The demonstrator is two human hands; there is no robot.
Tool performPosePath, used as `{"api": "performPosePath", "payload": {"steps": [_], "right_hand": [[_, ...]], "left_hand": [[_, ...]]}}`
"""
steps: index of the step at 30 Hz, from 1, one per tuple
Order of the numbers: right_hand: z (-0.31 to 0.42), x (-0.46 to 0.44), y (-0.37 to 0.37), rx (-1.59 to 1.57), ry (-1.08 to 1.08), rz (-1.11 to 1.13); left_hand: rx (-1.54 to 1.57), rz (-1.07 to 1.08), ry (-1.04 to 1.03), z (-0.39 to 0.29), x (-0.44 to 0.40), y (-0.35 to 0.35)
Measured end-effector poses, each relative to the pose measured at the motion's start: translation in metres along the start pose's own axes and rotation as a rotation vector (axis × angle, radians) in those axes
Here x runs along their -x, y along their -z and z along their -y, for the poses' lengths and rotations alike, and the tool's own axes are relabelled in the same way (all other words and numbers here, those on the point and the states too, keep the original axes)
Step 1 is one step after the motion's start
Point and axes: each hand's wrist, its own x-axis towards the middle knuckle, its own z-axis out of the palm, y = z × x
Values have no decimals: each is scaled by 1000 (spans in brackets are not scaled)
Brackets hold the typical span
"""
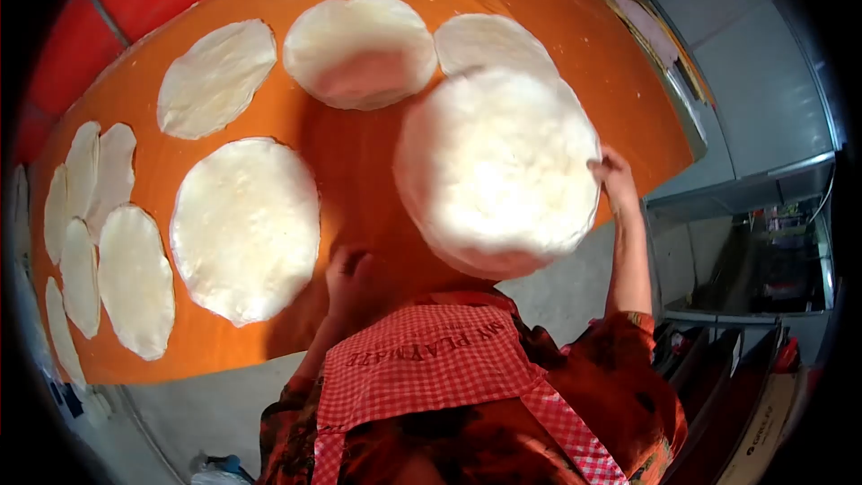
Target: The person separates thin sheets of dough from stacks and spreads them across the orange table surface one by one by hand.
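Observation:
A large round sheet of dough (503, 162) is in the air in front of me, its near edge blurred. My right hand (615, 178) pinches its right rim between thumb and fingers. My left hand (348, 271) is low over the table's near edge, loosely curled, with a gap between thumb and fingers and nothing visible in it. Left of that hand lies another round dough sheet (245, 229), flat on the orange table (350, 171). The raised sheet partly covers a dough sheet (494, 45) behind it.
Two more dough sheets, one at back centre (359, 40) and one at back left (218, 78), lie along the far side. Several thinner-looking sheets (135, 283) crowd the left end, some overlapping. Stacked boards or papers (660, 40) stand at the right edge, beside grey cabinets (745, 63).

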Motion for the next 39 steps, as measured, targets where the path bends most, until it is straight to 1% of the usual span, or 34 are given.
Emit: {"api": "performPosePath", "payload": {"steps": [1, 2, 3, 4, 5, 6, 7, 8, 9, 10, 11, 12, 14, 15, 16, 17, 18, 20, 21, 24, 25, 27, 28, 29, 30, 31, 32, 33, 35, 36, 37, 38, 39], "right_hand": [[-62, -22, 17, 70, 107, -141], [-102, -38, 26, 137, 216, -283], [-98, -39, 13, 117, 221, -267], [-91, -39, -13, 95, 226, -252], [-50, -27, -56, 48, 82, -167], [-16, -19, -102, -181, 54, -11], [-21, -32, -138, -288, -44, 131], [-31, -53, -171, -279, -112, 248], [-19, -62, -210, -264, -139, 305], [-6, -72, -244, -318, -203, 282], [-16, -98, -276, -449, -237, 248], [-40, -139, -301, -529, -196, 344], [-31, -179, -339, -316, -324, 49], [-35, -203, -350, -398, -356, 33], [-25, -214, -356, -475, -393, 18], [-17, -221, -365, -461, -462, -108], [-53, -258, -382, -637, -401, -72], [-30, -257, -366, -434, -619, 47], [-23, -260, -361, -378, -612, 166], [-11, -260, -368, -343, -441, 174], [-1, -270, -376, -338, -403, 125], [34, -288, -388, -459, -159, 95], [70, -286, -390, -438, -45, 122], [97, -299, -397, -331, 126, 157], [128, -307, -406, -292, 191, 214], [187, -268, -406, -184, 372, 187], [225, -252, -408, -124, 524, 241], [263, -229, -409, 37, 662, 253], [322, -163, -411, 275, 872, 286], [330, -131, -418, 267, 998, 322], [331, -95, -423, 284, 1010, 386], [334, -45, -417, 296, 965, 559], [313, -11, -419, 54, 862, 796]], "left_hand": [[-77, 22, -18, 13, 0, 2], [-153, 45, -34, 34, 2, 1], [-232, 69, -51, 46, 2, -1], [-274, 70, -65, 42, 2, -3], [-321, 77, -78, 33, 3, -6], [-371, 94, -90, 23, 3, -7], [-384, 135, -89, 14, 0, -6], [-362, 142, -71, 15, -4, -5], [-341, 147, -52, 18, -5, -4], [-321, 149, -31, 24, -3, -2], [-289, 155, -22, 34, -3, 2], [-278, 162, 24, 38, -1, 4], [-257, 154, 112, 43, 0, 8], [-258, 170, 141, 34, -2, 9], [-276, 157, 80, 36, -3, 10], [-253, 154, 62, 37, -5, 10], [-226, 154, 46, 35, -6, 11], [-189, 159, 88, 38, -4, 12], [-166, 166, 105, 38, -6, 11], [-125, 167, 72, 36, -8, 9], [-126, 162, 48, 38, -8, 9], [-136, 153, -3, 43, -6, 10], [-143, 163, 8, 41, -4, 10], [-151, 176, 20, 38, -5, 11], [-162, 191, 29, 33, -6, 11], [-124, 183, 52, 30, -7, 12], [-87, 174, 71, 27, -9, 12], [-49, 163, 88, 24, -14, 13], [140, 69, 266, -5, -27, 18], [175, 12, 338, -42, -41, 31], [410, -71, 264, -51, -58, 43], [664, -138, 174, -60, -74, 55], [897, -183, 73, -69, -91, 66]]}}
